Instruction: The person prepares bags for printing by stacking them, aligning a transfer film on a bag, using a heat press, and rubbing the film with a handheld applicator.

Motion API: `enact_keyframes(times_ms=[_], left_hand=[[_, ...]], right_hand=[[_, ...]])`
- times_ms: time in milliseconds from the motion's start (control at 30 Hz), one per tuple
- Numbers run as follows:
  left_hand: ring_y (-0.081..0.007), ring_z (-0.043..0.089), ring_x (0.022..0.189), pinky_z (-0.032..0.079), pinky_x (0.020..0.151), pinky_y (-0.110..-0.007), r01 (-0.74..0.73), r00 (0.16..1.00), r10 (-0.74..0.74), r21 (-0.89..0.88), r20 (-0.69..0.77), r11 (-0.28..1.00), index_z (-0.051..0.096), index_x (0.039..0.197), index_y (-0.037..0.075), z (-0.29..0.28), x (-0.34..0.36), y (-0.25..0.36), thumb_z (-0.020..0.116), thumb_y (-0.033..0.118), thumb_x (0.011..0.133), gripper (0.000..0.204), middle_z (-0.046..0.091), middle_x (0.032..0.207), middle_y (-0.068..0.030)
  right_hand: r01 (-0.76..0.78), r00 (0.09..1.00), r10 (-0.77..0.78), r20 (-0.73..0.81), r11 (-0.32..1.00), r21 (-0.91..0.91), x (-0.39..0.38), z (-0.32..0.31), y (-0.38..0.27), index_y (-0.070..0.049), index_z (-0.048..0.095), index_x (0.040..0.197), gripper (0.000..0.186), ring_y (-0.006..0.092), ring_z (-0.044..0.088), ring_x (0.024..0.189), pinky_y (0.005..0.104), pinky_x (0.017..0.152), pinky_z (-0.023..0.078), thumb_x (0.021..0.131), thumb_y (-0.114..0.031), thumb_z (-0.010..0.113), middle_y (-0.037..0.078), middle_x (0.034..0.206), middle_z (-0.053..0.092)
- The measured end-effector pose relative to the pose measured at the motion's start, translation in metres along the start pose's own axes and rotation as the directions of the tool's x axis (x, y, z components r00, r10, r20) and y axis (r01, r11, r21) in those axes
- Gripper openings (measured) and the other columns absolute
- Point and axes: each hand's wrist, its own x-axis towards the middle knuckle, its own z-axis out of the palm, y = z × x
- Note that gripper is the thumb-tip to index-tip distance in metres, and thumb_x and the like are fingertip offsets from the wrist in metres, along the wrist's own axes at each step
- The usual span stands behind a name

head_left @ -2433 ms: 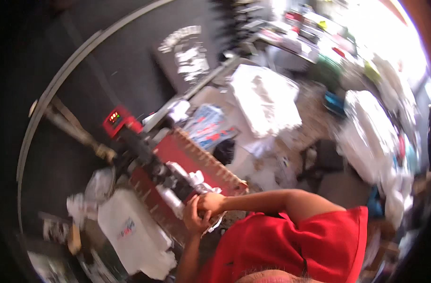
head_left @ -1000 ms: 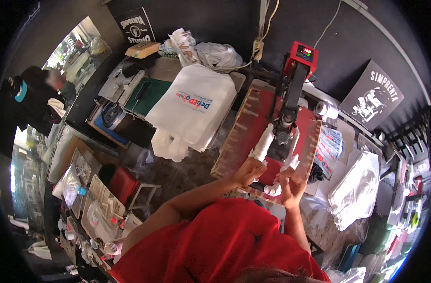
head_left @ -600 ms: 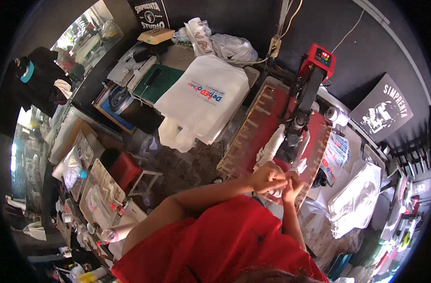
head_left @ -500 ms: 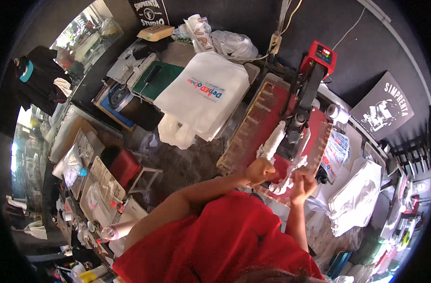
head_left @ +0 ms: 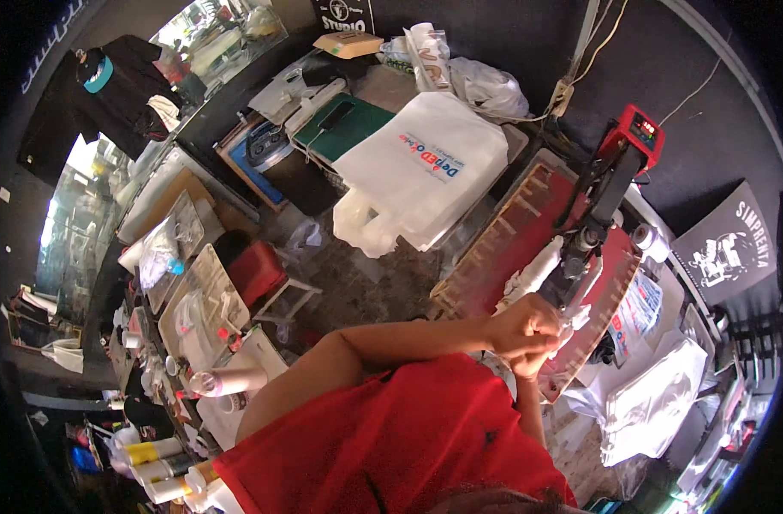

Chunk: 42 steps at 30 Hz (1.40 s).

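Note:
My left hand (head_left: pixel 520 330) is closed over the front of a heat press, lying across my right hand (head_left: pixel 531 364), which is largely hidden behind it. What either grips cannot be made out. Rolls of white wrapped material (head_left: pixel 537 265) lie along both sides of the press's black arm (head_left: pixel 614 188). The press has a red control box (head_left: pixel 633 137) and a red base board (head_left: pixel 503 223) with worn, taped edges. Bunched white material shows just beside my hands.
Left of the press lies a stack of printed white bags (head_left: pixel 417 163), near a green mat (head_left: pixel 331 128). Folded white bags (head_left: pixel 648 394) sit at the right. A red stool (head_left: pixel 259 274) and a cluttered table (head_left: pixel 220 283) stand at the left.
My two hands, side by side and apart half a second ago, now overlap, the left over the right. The view has swung a little, shifting the room rightward in the picture.

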Motion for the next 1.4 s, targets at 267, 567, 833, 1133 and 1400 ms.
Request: enact_keyframes(times_ms=[267, 567, 833, 1133, 1400], left_hand=[[-0.0372, 0.055, 0.054, 0.039, 0.054, -0.048, 0.299, 0.936, -0.346, 0.378, 0.061, 0.876, 0.052, 0.055, 0.004, 0.006, -0.073, -0.087, 0.044, 0.055, 0.098, 0.068, 0.052, 0.056, -0.0162], [-0.0267, 0.063, 0.057, 0.048, 0.058, -0.041, 0.498, 0.866, -0.499, 0.114, -0.025, 0.860, 0.065, 0.066, 0.000, 0.014, -0.075, -0.071, 0.042, 0.054, 0.102, 0.069, 0.063, 0.062, -0.0173], [-0.0109, 0.035, 0.049, 0.030, 0.047, -0.037, 0.600, 0.761, -0.629, -0.196, -0.159, 0.775, 0.042, 0.055, 0.007, 0.031, -0.069, -0.052, 0.049, 0.048, 0.103, 0.063, 0.038, 0.049, -0.0002], [-0.0300, 0.062, 0.070, 0.043, 0.061, -0.044, 0.131, 0.987, -0.155, 0.314, 0.053, 0.940, 0.061, 0.072, 0.002, 0.011, -0.038, -0.066, 0.057, 0.036, 0.097, 0.043, 0.065, 0.077, -0.0158], [-0.0337, 0.058, 0.069, 0.045, 0.067, -0.044, 0.091, 0.951, -0.219, 0.477, 0.220, 0.874, 0.059, 0.073, 0.005, -0.006, -0.052, -0.094, 0.061, 0.023, 0.094, 0.027, 0.056, 0.071, -0.0131]], right_hand=[[-0.093, 0.993, 0.100, 0.069, 0.991, -0.100, -0.019, -0.028, 0.034, 0.003, 0.055, 0.069, 0.020, 0.0208, 0.049, 0.055, 0.0353, 0.053, 0.038, 0.085, -0.006, 0.061, 0.012, 0.061, 0.052], [-0.321, 0.947, 0.321, 0.023, 0.936, 0.144, 0.011, -0.029, -0.028, 0.003, 0.059, 0.074, 0.013, 0.0102, 0.047, 0.063, 0.0272, 0.056, 0.035, 0.086, 0.000, 0.055, 0.002, 0.069, 0.057], [-0.247, 0.969, 0.239, 0.066, 0.957, 0.150, 0.027, -0.045, -0.036, 0.004, 0.061, 0.076, 0.015, 0.0136, 0.055, 0.063, 0.0284, 0.059, 0.044, 0.087, -0.006, 0.062, 0.007, 0.071, 0.062], [-0.034, 0.993, 0.055, 0.105, 0.982, -0.186, 0.000, -0.032, 0.031, -0.006, 0.070, 0.084, 0.008, 0.0268, 0.066, 0.063, 0.0367, 0.057, 0.051, 0.081, -0.008, 0.063, 0.013, 0.076, 0.068], [-0.024, 0.986, 0.110, 0.128, 0.843, -0.538, -0.006, -0.018, 0.013, -0.003, 0.062, 0.073, 0.015, 0.0347, 0.063, 0.070, 0.0452, 0.065, 0.052, 0.076, -0.015, 0.070, 0.015, 0.074, 0.063]])
